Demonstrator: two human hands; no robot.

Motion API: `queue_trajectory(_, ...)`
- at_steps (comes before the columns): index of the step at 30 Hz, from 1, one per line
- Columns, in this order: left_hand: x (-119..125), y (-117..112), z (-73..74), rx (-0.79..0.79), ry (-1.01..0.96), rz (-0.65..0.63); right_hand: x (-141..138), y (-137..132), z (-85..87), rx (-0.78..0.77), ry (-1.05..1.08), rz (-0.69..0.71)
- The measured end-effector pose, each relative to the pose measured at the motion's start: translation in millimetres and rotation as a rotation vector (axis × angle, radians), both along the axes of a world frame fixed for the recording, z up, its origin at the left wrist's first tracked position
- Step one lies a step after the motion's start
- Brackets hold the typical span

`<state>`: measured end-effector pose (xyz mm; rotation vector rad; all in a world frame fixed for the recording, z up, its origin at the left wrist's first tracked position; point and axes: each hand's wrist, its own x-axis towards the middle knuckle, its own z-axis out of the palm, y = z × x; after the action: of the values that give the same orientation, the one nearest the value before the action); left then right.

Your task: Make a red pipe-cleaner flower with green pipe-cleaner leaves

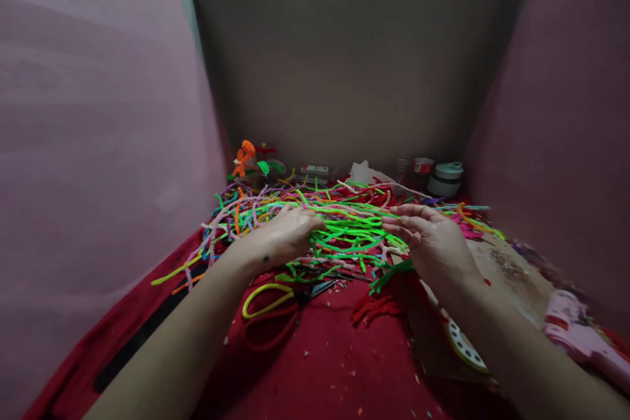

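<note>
A heap of fuzzy pipe cleaners in many colours lies across the far part of the table, with bright green pipe cleaners (352,231) on top, between my hands. My left hand (290,230) is curled over the left end of the green ones, its fingertips partly hidden among them. At their right ends is my right hand (433,239), fingers stretched out and apart, the tips touching the strands. Below my left hand lie scissors (268,302) with yellow and red handles. Short dark green pieces (388,275) and red pieces (377,307) lie near my right wrist.
A pink glue gun (573,328) lies at the right, near a roll of tape (465,348) and a cardboard sheet (512,269). At the back stand a lidded cup (446,178) and an orange pipe-cleaner flower (245,156). Pink walls flank both sides. Scraps dot the red cloth (325,367).
</note>
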<state>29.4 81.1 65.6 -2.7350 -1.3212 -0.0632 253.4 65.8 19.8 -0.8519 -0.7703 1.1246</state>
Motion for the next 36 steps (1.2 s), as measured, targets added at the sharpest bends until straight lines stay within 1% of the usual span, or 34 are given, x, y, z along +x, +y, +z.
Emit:
queue_trajectory(1, 8, 4, 1.7, 0.001, 0.088, 0.024, 2, 3, 4.0, 0.005, -0.031, -0.004)
queue_trajectory(3, 21, 12, 3.1, 0.033, 0.263, 0.151, 6, 11, 10.6, -0.011, -0.144, -0.002)
queue_trajectory(5, 27, 18, 2.4, 0.101, 0.360, 0.238, 9, 23, 14.2, -0.033, -0.373, -0.002)
queue_trajectory(7, 25, 24, 0.1, 0.138, 0.406, 0.257, 9, 40, 13.6, -0.027, -0.779, 0.032)
queue_trajectory(9, 15, 29, -1.5, 0.118, 0.441, 0.251, 4, 59, 8.4, 0.042, -1.266, 0.133)
queue_trajectory(10, 8, 31, -1.0, 0.104, 0.454, 0.249, -1, 67, 4.4, 0.063, -1.365, 0.158)
queue_trajectory(12, -9, 35, 3.9, 0.098, 0.477, 0.253, -14, 79, -4.6, 0.117, -1.487, 0.197)
queue_trajectory(13, -18, 37, 8.3, 0.129, 0.500, 0.264, -21, 82, -9.1, 0.139, -1.534, 0.213)
queue_trajectory(16, -36, 39, 24.9, 0.238, 0.520, 0.344, -35, 76, -18.9, 0.199, -1.655, 0.264)
queue_trajectory(17, -38, 40, 29.4, 0.266, 0.509, 0.367, -36, 71, -20.7, 0.221, -1.695, 0.284)
queue_trajectory(18, -38, 41, 32.3, 0.286, 0.491, 0.363, -36, 65, -21.8, 0.244, -1.747, 0.305)
queue_trajectory(20, -29, 44, 32.4, 0.304, 0.429, 0.280, -33, 54, -22.8, 0.306, -1.887, 0.348)
queue_trajectory(21, -23, 46, 29.4, 0.306, 0.385, 0.218, -31, 49, -23.1, 0.332, -1.932, 0.366)
queue_trajectory(22, -15, 48, 24.9, 0.276, 0.341, 0.155, -29, 45, -23.4, 0.354, -1.962, 0.381)
queue_trajectory(24, -1, 54, 12.4, 0.189, 0.276, 0.079, -26, 39, -24.6, 0.377, -1.986, 0.397)
queue_trajectory(26, 10, 58, -2.0, 0.114, 0.224, 0.040, -25, 35, -26.5, 0.404, -2.014, 0.404)
queue_trajectory(29, 15, 60, -23.0, 0.043, 0.179, -0.008, -26, 30, -28.9, 0.436, -2.039, 0.385)
queue_trajectory(31, 13, 59, -35.4, 0.044, 0.183, -0.001, -27, 28, -29.1, 0.439, -2.043, 0.375)
queue_trajectory(33, 12, 57, -45.1, 0.098, 0.170, 0.011, -29, 25, -28.2, 0.439, -2.055, 0.371)
queue_trajectory(36, 9, 57, -50.8, 0.179, 0.157, 0.024, -32, 19, -26.5, 0.403, -2.097, 0.364)
